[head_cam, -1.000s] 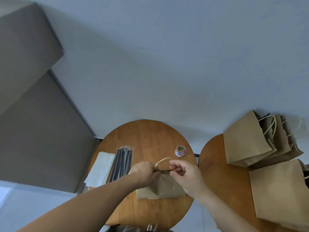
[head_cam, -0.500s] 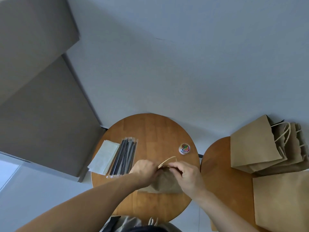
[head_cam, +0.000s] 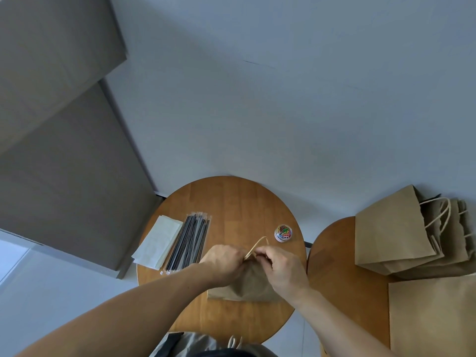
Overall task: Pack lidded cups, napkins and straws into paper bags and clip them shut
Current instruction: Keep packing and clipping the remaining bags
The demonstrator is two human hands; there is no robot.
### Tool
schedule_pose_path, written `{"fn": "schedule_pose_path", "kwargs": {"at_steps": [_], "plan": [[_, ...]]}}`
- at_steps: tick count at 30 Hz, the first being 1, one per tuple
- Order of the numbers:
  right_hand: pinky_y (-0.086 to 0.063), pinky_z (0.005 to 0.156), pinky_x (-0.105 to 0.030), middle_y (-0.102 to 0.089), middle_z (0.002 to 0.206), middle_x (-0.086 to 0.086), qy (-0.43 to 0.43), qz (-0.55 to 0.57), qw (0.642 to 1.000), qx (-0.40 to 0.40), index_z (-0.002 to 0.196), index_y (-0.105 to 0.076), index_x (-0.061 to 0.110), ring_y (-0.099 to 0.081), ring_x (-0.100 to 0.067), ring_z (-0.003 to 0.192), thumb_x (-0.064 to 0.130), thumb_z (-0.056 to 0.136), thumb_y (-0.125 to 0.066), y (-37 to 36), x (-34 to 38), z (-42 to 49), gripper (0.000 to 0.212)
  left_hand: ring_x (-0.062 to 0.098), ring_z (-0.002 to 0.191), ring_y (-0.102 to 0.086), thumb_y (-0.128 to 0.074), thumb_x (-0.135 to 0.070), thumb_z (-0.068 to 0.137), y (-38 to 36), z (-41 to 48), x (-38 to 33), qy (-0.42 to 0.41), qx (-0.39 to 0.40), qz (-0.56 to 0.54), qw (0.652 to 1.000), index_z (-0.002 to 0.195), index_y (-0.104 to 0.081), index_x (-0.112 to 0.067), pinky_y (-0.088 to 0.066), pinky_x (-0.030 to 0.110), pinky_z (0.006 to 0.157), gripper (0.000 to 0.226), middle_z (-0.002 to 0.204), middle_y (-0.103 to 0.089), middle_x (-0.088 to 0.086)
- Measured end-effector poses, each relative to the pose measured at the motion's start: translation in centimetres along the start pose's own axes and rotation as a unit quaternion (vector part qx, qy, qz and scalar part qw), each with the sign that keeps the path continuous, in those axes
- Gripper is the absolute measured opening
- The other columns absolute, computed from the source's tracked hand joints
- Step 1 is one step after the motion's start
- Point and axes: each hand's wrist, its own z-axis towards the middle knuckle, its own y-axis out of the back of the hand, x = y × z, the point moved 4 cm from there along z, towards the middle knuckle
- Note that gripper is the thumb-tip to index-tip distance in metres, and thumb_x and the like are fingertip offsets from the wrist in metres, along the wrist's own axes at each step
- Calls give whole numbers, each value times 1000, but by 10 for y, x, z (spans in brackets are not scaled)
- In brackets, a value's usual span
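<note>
Right now the left hand (head_cam: 224, 261) and right hand (head_cam: 280, 269) pinch together the top of the paper bag (head_cam: 247, 287), its handle loop (head_cam: 257, 244) pointing toward the clip jar (head_cam: 283, 233).

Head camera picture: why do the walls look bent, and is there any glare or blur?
Head view: the wide-angle lens bows the wall edges and stretches the forearms; the light is soft and even, with no glare on the round table; the left hand and right hand, pinching the top of the paper bag, look slightly soft.
</note>
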Motion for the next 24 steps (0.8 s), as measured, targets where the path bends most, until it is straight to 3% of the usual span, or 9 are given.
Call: {"fn": "schedule_pose_path", "kwargs": {"at_steps": [9,13,21,24], "plan": [[-56,61,-38,-72,83,2,41,-59,997,30,96,-73,16,-68,-21,74,11,88,-68,-2,2,4,10,29,93,-63,-39,-28,99,1,4,2,-4,6,-18,1000,104,-60,-20,-43,35,72,24,104,-69,5],[-54,70,-42,-73,91,1,19,-72,994,75,103,-70,18,-68,-23,83,20,93,-60,-5,-5,7,14,28,95,-63,-38,-32,99,2,6,3,6,4,-28,1000,108,-62,-22,-50,38,79,28,105,-70,4],[-50,71,-37,-70,87,4,-67,-94,976,183,93,-61,24,-63,-18,83,40,88,-62,-15,-16,15,17,29,92,-64,-39,-35,100,-1,6,1,29,7,-43,999,105,-63,-20,-51,43,82,29,100,-69,5],[-47,62,-29,-68,84,10,-67,-100,972,200,99,-57,29,-64,-16,82,38,86,-65,-16,-14,22,18,29,89,-63,-40,-34,100,1,6,0,29,0,-37,999,102,-63,-18,-51,41,78,28,98,-69,6]]}}
